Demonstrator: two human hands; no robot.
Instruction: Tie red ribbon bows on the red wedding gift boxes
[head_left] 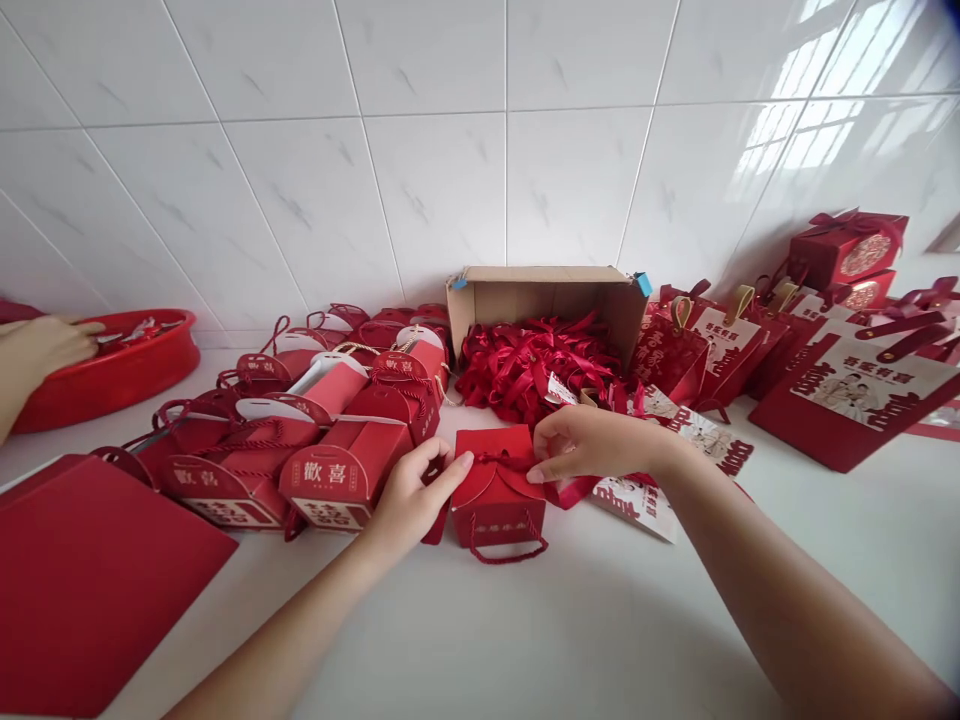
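**Two hands on a small red gift box in front of the cardboard box**

We see the small red gift box (495,505) standing on the white counter (525,630), just in front of the cardboard box (547,293), a little toward its left end. Its red cord handle (510,553) hangs down on the near side.

The left hand (409,500) grasps the left side of the gift box. Its fingers are curled around the edge and the forefinger lies on the top flap. The right hand (592,445) comes from the other side, and its thumb and forefinger are pinched together on the top of the gift box, where we see something dark red. We cannot tell if this is a ribbon or a part of the lid.

The cardboard box lies on its side against the tiled wall (420,150), with its opening toward us, and red ribbons (525,365) spill out of it. To the left of the cardboard box, many finished red boxes (337,460) with handles lie close together. Further left of it stands a red basin (112,375), and the hand of another person (45,345) rests on its rim. To the right of the cardboard box, printed red paper bags (855,400) lie and lean on one another. A large flat red box (82,585) lies far to the front left of it.
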